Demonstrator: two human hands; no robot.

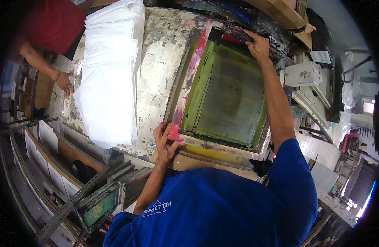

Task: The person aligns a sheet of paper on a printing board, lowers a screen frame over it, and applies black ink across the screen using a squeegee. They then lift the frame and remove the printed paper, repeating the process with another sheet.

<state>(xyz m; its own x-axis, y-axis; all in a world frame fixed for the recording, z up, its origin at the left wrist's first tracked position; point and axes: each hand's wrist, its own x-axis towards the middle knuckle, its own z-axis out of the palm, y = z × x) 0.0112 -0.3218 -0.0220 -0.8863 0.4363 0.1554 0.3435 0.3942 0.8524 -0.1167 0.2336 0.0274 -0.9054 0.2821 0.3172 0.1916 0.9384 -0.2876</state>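
Observation:
A screen printing frame (185,103) with green-edged mesh lies on the worn, ink-spotted table (156,78) in front of me. Pink and red ink smears its left bar. My left hand (165,146) grips the near left corner, fingers curled round it. At the far right, my right hand (259,47) holds the frame's far edge, beside an ink-covered bar with a red patch (231,38); its fingertips are partly lost against the dark ink. The murky grey-green mesh (235,90) spans the space between my hands.
Overlapping white sheets (111,74) cover the table's left part. Another person's hand (65,83) rests near its left edge. Upright frames (103,208) stand in a metal rack at lower left. A white plastic container (302,74) is at right, cardboard (280,12) at the back.

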